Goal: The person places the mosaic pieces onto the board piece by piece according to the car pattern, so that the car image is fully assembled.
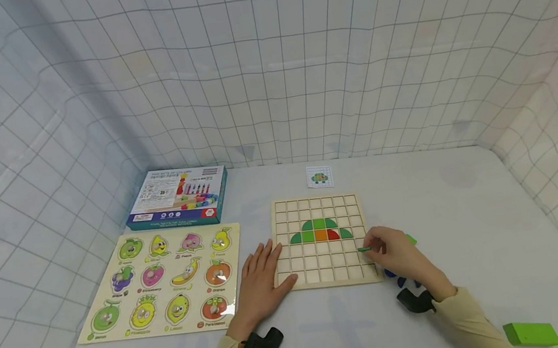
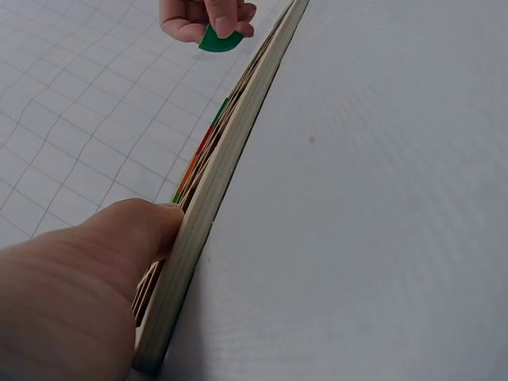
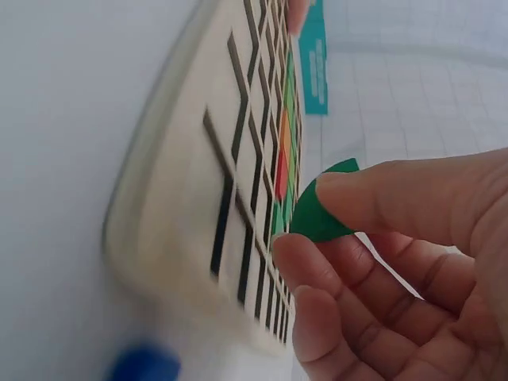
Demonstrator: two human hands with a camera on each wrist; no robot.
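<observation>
A wooden grid board [image 1: 304,266] lies on the table with green, orange and red tiles set in its middle rows. My left hand [image 1: 261,282] rests at the board's left edge, fingers spread and thumb on the near corner. Between thumb and fingertips, my right hand [image 1: 395,250] pinches a dark green quarter-circle tile [image 3: 321,208]. That tile is above the board's right edge, right of the set tiles. Several blue pieces [image 1: 401,282] and a light green piece [image 1: 411,239] lie beside the board, partly hidden by the right hand.
A small picture card [image 1: 319,177] lies behind the board. To the left are a fruit puzzle board [image 1: 163,283] and, behind it, a toy box [image 1: 178,196]. One light green block [image 1: 532,334] sits at the near right. Grid-patterned cloth walls [image 1: 298,77] surround the table.
</observation>
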